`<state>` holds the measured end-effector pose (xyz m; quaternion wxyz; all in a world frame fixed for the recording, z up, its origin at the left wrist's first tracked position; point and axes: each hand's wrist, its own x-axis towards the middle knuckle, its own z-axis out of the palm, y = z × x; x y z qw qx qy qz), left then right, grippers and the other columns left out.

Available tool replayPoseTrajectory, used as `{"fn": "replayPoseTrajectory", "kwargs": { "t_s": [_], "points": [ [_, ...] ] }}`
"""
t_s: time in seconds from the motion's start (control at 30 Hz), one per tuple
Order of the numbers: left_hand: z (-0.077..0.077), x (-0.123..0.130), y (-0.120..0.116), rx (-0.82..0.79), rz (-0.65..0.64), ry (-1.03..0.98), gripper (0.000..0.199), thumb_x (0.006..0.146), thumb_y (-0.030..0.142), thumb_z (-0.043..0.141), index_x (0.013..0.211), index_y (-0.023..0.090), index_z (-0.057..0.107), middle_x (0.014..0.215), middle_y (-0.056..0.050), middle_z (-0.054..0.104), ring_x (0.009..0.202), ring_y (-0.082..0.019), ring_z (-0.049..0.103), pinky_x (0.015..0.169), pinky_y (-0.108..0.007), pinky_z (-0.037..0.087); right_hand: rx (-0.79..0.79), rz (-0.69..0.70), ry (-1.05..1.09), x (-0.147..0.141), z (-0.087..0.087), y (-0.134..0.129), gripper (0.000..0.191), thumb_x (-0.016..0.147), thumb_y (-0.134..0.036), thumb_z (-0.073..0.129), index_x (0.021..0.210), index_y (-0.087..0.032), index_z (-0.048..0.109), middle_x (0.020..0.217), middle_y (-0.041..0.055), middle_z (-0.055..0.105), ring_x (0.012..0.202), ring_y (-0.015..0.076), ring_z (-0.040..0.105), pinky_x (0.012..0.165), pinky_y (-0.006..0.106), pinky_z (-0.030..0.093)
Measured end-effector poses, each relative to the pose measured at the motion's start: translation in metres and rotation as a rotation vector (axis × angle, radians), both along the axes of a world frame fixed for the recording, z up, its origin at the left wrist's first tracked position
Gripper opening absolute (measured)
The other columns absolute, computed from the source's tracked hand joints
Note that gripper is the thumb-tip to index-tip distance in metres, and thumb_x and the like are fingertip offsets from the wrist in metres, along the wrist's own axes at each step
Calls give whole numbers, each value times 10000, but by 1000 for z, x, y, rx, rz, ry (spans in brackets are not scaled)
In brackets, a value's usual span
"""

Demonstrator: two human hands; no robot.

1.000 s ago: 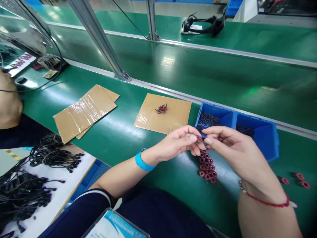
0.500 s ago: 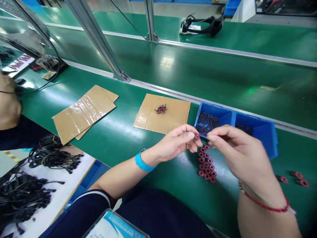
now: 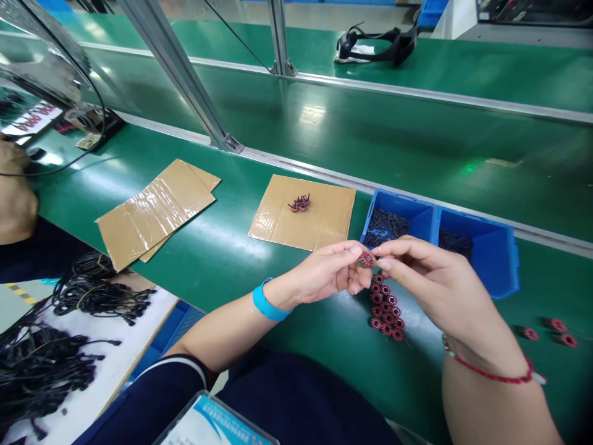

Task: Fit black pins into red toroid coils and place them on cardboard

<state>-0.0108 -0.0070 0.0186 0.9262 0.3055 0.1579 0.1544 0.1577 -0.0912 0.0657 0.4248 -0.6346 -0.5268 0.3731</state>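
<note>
My left hand (image 3: 334, 267) pinches a small motor stator (image 3: 365, 259) with a red toothed face between thumb and fingertips. Close beside it, my right hand (image 3: 424, 281) has its thumb and index finger pressed together at the stator's edge; whatever is between them is too small to make out. Below the hands a cluster of similar red stators (image 3: 386, 312) lies on the green bench. Several more stators with dark pieces sticking out form a small group (image 3: 299, 203) on a cardboard sheet (image 3: 271, 216). Past my right wrist lie 3 loose stators (image 3: 553, 324).
Behind my right hand stands a blue divided bin (image 3: 503, 259) holding short black tubes (image 3: 386, 225). Stacked cardboard sheets (image 3: 155, 207) lie left. Black cable bundles (image 3: 60, 352) cover a white surface at lower left. A metal post (image 3: 185, 80) rises near another person's arm (image 3: 16, 198).
My right hand has moved left, closing the gap to the stator. The stator in my left hand has turned slightly, showing more of its toothed face.
</note>
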Motion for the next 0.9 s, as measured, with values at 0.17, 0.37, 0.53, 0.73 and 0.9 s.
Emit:
{"fn": "replayPoseTrajectory", "kwargs": {
  "t_s": [0.17, 0.37, 0.53, 0.73, 0.9],
  "points": [
    [0, -1, 0, 6, -35, 4, 384, 852, 512, 743, 908, 150, 627, 685, -11, 671, 559, -74, 583, 550, -200, 427, 4, 26, 21, 0, 2, -1, 146, 920, -357, 687, 863, -238, 747, 835, 26, 698, 779, 169, 645, 709, 313, 503],
    [-1, -1, 0, -13, -51, -22, 391, 851, 512, 744, 894, 140, 633, 691, -23, 685, 548, -79, 590, 541, -201, 424, 29, 24, 90, -1, 6, 4, 130, 900, -331, 704, 824, -231, 742, 763, 8, 685, 706, 137, 618, 655, 262, 501],
    [-2, -2, 0, -50, -68, -35, 387, 844, 506, 756, 922, 142, 650, 731, -39, 719, 568, -92, 628, 568, -209, 458, 52, -26, 18, -2, 4, 4, 145, 900, -328, 698, 805, -223, 725, 750, 10, 678, 683, 137, 598, 623, 262, 497],
    [-2, 0, 0, -70, 25, -32, 317, 839, 424, 782, 920, 141, 664, 766, -50, 728, 611, -90, 635, 607, -215, 465, 165, -430, 156, 9, -1, 0, 102, 848, -356, 787, 874, -265, 750, 791, -8, 705, 679, 135, 625, 626, 270, 517],
    [-4, 2, 1, -58, 150, 11, 279, 846, 301, 773, 1068, 146, 708, 884, -60, 732, 703, -94, 641, 711, -243, 489, 202, -468, 180, 8, 5, -5, 146, 825, -307, 822, 959, -283, 767, 874, 0, 749, 760, 163, 711, 722, 312, 587]
  ]
}}
